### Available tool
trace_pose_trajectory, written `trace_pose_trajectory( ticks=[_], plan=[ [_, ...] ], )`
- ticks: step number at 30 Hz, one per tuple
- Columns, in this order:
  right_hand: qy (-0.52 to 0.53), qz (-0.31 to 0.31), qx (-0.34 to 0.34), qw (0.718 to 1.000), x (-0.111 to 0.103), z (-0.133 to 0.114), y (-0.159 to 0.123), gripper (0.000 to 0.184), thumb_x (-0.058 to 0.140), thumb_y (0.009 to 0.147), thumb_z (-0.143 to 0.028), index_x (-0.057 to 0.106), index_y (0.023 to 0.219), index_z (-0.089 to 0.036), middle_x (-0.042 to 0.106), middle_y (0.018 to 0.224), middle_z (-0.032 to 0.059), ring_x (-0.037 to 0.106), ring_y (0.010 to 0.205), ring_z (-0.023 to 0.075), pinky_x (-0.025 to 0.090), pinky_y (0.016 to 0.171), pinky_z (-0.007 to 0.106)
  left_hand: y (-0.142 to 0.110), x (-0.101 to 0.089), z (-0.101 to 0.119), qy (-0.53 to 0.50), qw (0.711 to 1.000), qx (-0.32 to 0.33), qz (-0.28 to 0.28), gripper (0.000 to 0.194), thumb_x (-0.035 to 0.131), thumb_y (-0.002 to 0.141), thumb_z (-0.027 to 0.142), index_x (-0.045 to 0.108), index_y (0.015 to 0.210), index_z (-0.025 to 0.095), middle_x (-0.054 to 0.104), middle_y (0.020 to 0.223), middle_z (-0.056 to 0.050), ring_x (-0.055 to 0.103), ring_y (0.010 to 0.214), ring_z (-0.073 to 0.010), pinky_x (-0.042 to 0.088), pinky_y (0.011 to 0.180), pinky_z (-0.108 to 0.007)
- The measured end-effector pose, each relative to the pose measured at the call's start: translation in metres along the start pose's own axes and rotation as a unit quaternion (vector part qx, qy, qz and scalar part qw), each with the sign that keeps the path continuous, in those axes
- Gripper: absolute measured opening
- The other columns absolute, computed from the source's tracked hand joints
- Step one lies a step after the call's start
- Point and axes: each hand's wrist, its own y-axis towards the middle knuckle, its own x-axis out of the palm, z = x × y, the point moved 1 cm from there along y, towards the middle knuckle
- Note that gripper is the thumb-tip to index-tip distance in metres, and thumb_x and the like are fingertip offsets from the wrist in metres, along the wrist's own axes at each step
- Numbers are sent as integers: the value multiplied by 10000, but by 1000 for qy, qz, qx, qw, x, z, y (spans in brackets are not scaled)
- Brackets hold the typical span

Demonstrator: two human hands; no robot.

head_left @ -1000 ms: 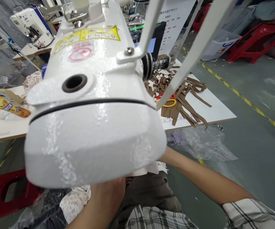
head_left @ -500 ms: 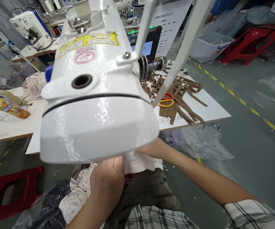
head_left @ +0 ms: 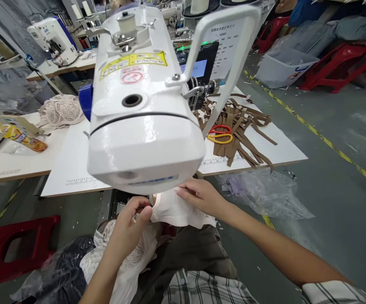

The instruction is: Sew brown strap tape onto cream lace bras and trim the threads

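Note:
A smooth cream bra [head_left: 173, 211] lies beneath the head of a white sewing machine [head_left: 148, 147], draped over my lap. My left hand [head_left: 129, 221] is at its left edge, thumb and fingers curled together on the fabric. On the other side my right hand [head_left: 203, 197] pinches the upper right part of the bra between thumb and fingers, close under the machine head. The needle area is hidden behind the head. More cream lace pieces [head_left: 135, 257] hang below my left hand, beside my leg.
Brown straps [head_left: 233, 131] and red-and-yellow-handled scissors [head_left: 219, 135] lie on the white table [head_left: 284, 147] to the right. At left are a drink bottle [head_left: 24, 137] and a lace pile [head_left: 61, 110]. A red stool [head_left: 48, 236] and plastic bag [head_left: 265, 192] are at floor level.
The machine head sits farther right and higher in view, uncovering both hands. My left hand has shifted slightly left, and its fingertips now show at the fabric edge.

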Motion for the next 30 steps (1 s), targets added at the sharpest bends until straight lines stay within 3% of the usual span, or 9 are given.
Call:
trace_pose_trajectory(
  ticks=[6,11,14,17,19,21,23,26,30],
  plan=[
    [104,-97,-64,988,11,-49,-41,307,456,997,-360,632,817,-185,586,655,-7,525,603,110,368,581,220,-8,8,0,-133,964,23,-227,343,599,869,505,690,992,198,674,986,-61,604,932,-232,471,829,-312],
    [249,-117,2,962,59,-63,-38,439,515,917,-593,653,1002,-185,648,901,51,594,824,164,459,738,266,-35,-3,-11,-101,990,-13,-96,393,467,952,466,572,713,172,497,666,15,457,637,-130,360,589,-238],
    [398,-145,87,902,103,-57,-16,736,646,743,-721,569,1258,-201,610,1188,117,581,1082,241,484,898,349,-45,-23,-22,-38,996,-31,-77,384,454,956,440,568,704,173,476,648,23,429,612,-127,326,566,-244],
    [537,-84,238,805,138,-47,1,545,654,789,-635,630,1105,-192,653,971,78,630,828,174,529,731,298,-46,-32,-37,8,993,-38,-111,395,455,949,427,542,653,180,429,599,37,390,568,-120,285,536,-248],
    [555,-14,285,781,151,-39,4,429,709,769,-548,632,994,-192,646,898,44,609,725,138,529,689,276,-43,-27,-49,56,996,-44,-54,323,498,922,412,582,708,184,477,635,28,432,604,-135,306,551,-250],
    [532,44,275,800,156,-30,-2,380,728,761,-497,617,962,-195,652,915,38,627,776,150,537,759,295,-40,-14,-62,75,993,-63,70,250,536,897,401,617,804,183,542,717,2,486,680,-158,354,598,-256],
    [440,73,223,867,157,-21,-12,287,665,835,-450,616,954,-193,669,926,53,649,855,185,535,824,336,-37,7,-74,19,987,-88,132,279,546,890,429,620,807,174,560,725,-11,508,695,-164,386,619,-261],
    [202,72,80,974,157,-10,-30,169,554,920,-337,650,899,-199,687,933,75,648,908,225,529,836,389,-30,43,-87,-98,987,-99,82,376,479,919,480,641,819,156,609,721,-29,561,688,-167,439,620,-259],
    [84,72,15,994,150,2,-46,119,604,884,-308,696,897,-233,672,1013,88,616,998,260,507,878,435,-25,65,-90,-103,985,-82,112,367,394,962,427,638,899,160,649,817,-48,593,788,-180,460,701,-268]
  ],
)
